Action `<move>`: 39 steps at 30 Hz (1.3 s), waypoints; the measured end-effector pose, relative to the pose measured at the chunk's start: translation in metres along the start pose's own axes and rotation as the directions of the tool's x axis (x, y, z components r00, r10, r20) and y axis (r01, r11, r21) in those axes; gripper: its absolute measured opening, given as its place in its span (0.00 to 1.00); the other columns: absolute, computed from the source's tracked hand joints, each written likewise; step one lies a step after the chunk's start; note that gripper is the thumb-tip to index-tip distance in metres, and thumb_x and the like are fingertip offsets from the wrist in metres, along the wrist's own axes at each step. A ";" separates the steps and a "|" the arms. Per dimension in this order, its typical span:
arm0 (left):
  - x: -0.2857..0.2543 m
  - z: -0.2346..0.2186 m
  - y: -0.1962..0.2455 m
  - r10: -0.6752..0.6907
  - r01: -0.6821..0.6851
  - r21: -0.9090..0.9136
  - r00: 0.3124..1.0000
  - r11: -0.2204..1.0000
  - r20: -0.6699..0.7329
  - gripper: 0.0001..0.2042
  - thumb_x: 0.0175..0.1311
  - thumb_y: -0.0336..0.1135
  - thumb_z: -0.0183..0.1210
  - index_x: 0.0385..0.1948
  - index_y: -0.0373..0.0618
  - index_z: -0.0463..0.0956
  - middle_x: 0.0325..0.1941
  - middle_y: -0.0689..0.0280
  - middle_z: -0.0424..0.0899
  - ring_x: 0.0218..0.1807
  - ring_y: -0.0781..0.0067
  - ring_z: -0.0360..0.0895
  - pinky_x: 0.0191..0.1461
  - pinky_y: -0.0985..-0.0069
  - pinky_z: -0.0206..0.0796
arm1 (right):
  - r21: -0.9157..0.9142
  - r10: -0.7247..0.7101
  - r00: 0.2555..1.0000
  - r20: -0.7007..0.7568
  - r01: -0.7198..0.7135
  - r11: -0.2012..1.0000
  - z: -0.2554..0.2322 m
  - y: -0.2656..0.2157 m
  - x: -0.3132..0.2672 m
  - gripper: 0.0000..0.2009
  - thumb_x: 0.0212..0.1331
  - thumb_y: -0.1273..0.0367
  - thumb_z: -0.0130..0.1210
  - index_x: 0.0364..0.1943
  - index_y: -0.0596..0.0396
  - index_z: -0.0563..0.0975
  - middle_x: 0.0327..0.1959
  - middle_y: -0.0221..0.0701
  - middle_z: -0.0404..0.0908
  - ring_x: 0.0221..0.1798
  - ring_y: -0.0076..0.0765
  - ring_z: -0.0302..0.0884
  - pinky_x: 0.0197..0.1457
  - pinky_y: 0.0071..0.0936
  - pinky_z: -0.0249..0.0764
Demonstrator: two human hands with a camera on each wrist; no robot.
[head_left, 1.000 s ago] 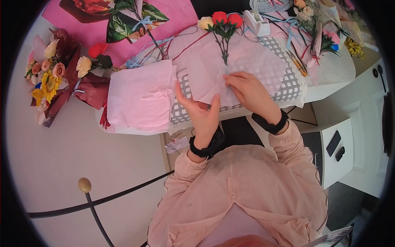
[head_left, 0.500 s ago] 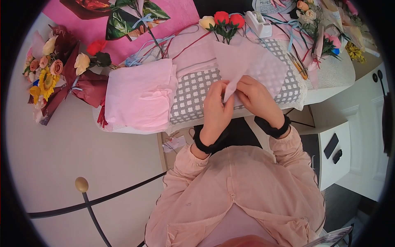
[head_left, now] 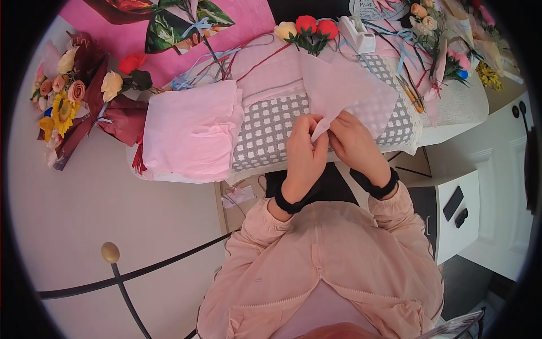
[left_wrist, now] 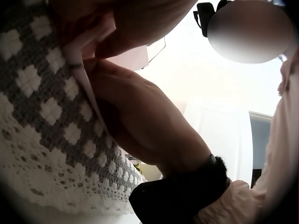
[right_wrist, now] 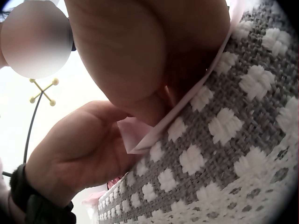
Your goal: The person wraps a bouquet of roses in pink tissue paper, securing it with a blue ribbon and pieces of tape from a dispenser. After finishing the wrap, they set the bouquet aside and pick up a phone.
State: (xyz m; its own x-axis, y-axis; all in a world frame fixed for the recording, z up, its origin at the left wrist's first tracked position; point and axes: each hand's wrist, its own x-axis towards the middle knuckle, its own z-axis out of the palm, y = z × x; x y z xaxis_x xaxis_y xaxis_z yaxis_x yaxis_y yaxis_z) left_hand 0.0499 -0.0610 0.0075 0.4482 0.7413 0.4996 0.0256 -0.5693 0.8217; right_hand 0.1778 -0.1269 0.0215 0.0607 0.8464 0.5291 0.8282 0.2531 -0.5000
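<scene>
In the head view a sheet of pale pink wrapping paper (head_left: 333, 85) is folded round the stems of a few artificial roses, with red rose heads (head_left: 327, 29) and a cream rose (head_left: 285, 30) showing beyond its top edge. My left hand (head_left: 305, 152) pinches the gathered lower end of the paper between thumb and fingers. Close beside it, my right hand (head_left: 358, 141) grips the same gathered end from the other side. Both wrist views show a pink paper corner (right_wrist: 133, 133) poking out between the hands, low over the grey and white crocheted cloth (right_wrist: 191, 158).
A folded stack of pink paper (head_left: 189, 130) lies on the left of the table. Behind the roses stands a white tape dispenser (head_left: 357, 35). Scissors (head_left: 412, 93) lie at right. Wrapped bouquets flank both sides, including one with a sunflower (head_left: 65, 112). Ribbons trail across the back.
The left hand went from open beside the paper to pinching its lower end next to the right hand. The paper's left side was folded up over the stems, and both hands shifted slightly right.
</scene>
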 end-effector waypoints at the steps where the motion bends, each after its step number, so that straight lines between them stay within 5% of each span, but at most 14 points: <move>1: 0.000 0.000 -0.001 0.002 -0.002 0.006 1.000 1.000 0.005 0.07 0.62 0.25 0.54 0.40 0.37 0.73 0.29 0.60 0.75 0.28 0.70 0.71 0.31 0.75 0.63 | -0.017 0.007 1.000 0.012 -0.007 1.000 -0.001 0.000 -0.001 0.15 0.48 0.79 0.54 0.43 0.60 0.75 0.43 0.42 0.80 0.50 0.52 0.75 0.51 0.41 0.72; 7: 0.003 -0.004 0.004 -0.024 0.019 0.089 0.998 0.996 0.053 0.08 0.58 0.24 0.54 0.39 0.35 0.70 0.31 0.52 0.74 0.28 0.52 0.72 0.29 0.64 0.63 | -0.009 0.024 1.000 -0.021 -0.024 1.000 0.000 -0.005 -0.001 0.12 0.47 0.78 0.56 0.39 0.62 0.75 0.43 0.42 0.78 0.50 0.52 0.74 0.52 0.39 0.71; 10: 0.007 0.000 -0.001 0.057 -0.054 0.052 0.997 0.997 -0.049 0.07 0.60 0.26 0.54 0.38 0.35 0.72 0.30 0.52 0.75 0.27 0.52 0.73 0.29 0.64 0.63 | -0.011 0.012 0.999 -0.044 -0.013 1.000 0.001 -0.004 0.000 0.10 0.49 0.78 0.56 0.38 0.62 0.75 0.44 0.42 0.77 0.49 0.52 0.74 0.52 0.39 0.71; 20: 0.002 -0.004 0.000 -0.124 0.123 0.028 0.992 0.992 0.029 0.08 0.61 0.29 0.56 0.34 0.32 0.75 0.23 0.53 0.75 0.20 0.57 0.70 0.26 0.65 0.61 | 0.144 0.142 0.987 -0.073 -0.130 0.981 -0.001 0.000 0.000 0.09 0.52 0.77 0.55 0.39 0.61 0.75 0.43 0.44 0.78 0.45 0.56 0.75 0.49 0.38 0.73; 23: 0.001 -0.002 0.000 -0.144 0.143 0.022 0.990 0.989 0.016 0.09 0.59 0.28 0.56 0.38 0.32 0.74 0.24 0.54 0.76 0.20 0.57 0.70 0.26 0.64 0.62 | 0.144 0.229 0.963 -0.141 -0.209 0.967 0.000 0.009 -0.003 0.15 0.52 0.78 0.56 0.46 0.59 0.74 0.48 0.41 0.77 0.44 0.49 0.77 0.46 0.33 0.74; 26: -0.005 0.002 -0.001 -0.066 0.065 0.086 0.998 0.994 0.003 0.13 0.55 0.26 0.57 0.41 0.31 0.73 0.26 0.54 0.76 0.24 0.56 0.73 0.28 0.64 0.64 | 0.425 0.364 0.906 -0.215 -0.249 0.871 -0.017 0.017 0.010 0.25 0.50 0.79 0.57 0.57 0.55 0.70 0.56 0.36 0.73 0.44 0.38 0.78 0.42 0.27 0.75; 29: -0.006 0.003 -0.001 0.087 -0.087 0.153 0.996 0.984 0.010 0.14 0.54 0.24 0.56 0.43 0.32 0.73 0.27 0.54 0.77 0.26 0.56 0.74 0.29 0.65 0.65 | 0.374 0.367 0.930 -0.031 -0.329 0.867 -0.059 0.025 0.034 0.34 0.49 0.81 0.58 0.64 0.47 0.66 0.63 0.32 0.67 0.47 0.29 0.75 0.41 0.22 0.74; 32: -0.006 0.008 -0.007 0.156 -0.149 0.143 0.987 0.978 -0.042 0.13 0.55 0.24 0.55 0.43 0.35 0.75 0.28 0.53 0.77 0.24 0.57 0.73 0.29 0.67 0.65 | 0.212 0.116 0.971 0.210 -0.162 0.964 -0.087 0.041 0.063 0.37 0.48 0.80 0.59 0.67 0.42 0.65 0.67 0.31 0.63 0.48 0.29 0.73 0.42 0.21 0.75; 33: -0.008 0.009 -0.008 0.164 -0.155 0.158 0.985 0.975 -0.048 0.13 0.55 0.24 0.55 0.43 0.35 0.75 0.29 0.53 0.78 0.25 0.57 0.73 0.29 0.67 0.66 | 0.146 0.114 0.932 0.345 -0.173 0.974 -0.090 0.048 0.073 0.32 0.48 0.79 0.60 0.62 0.43 0.71 0.68 0.32 0.63 0.53 0.31 0.73 0.47 0.24 0.75; 36: -0.010 0.008 -0.004 0.103 -0.100 0.156 0.995 0.983 -0.009 0.16 0.53 0.23 0.55 0.45 0.31 0.72 0.32 0.50 0.77 0.30 0.51 0.75 0.33 0.62 0.67 | 0.117 -0.267 0.845 0.464 0.240 0.964 -0.072 0.085 0.094 0.25 0.47 0.78 0.61 0.54 0.46 0.78 0.69 0.33 0.64 0.59 0.33 0.72 0.52 0.28 0.73; 37: -0.011 0.007 -0.003 0.068 -0.069 0.149 0.998 0.986 0.012 0.18 0.51 0.23 0.55 0.46 0.28 0.70 0.34 0.49 0.76 0.33 0.48 0.75 0.36 0.59 0.68 | 0.221 -0.231 0.830 0.508 0.134 0.966 -0.067 0.089 0.100 0.16 0.48 0.77 0.61 0.45 0.51 0.82 0.66 0.36 0.69 0.62 0.36 0.71 0.57 0.31 0.70; 39: -0.011 0.007 -0.005 0.085 -0.087 0.164 0.996 0.983 0.022 0.18 0.50 0.23 0.55 0.45 0.29 0.70 0.36 0.48 0.77 0.35 0.46 0.75 0.37 0.59 0.69 | 0.363 -0.275 0.755 0.595 0.053 0.930 -0.060 0.099 0.111 0.13 0.52 0.75 0.60 0.43 0.54 0.83 0.57 0.35 0.76 0.55 0.33 0.76 0.54 0.28 0.72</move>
State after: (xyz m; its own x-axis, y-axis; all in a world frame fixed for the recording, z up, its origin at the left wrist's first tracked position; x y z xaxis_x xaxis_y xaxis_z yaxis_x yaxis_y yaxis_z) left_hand 0.0513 -0.0693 -0.0041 0.4687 0.6822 0.5612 0.1322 -0.6823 0.7190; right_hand 0.2997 -0.0364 0.0719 -0.5133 0.8484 0.1297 0.5712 0.4505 -0.6861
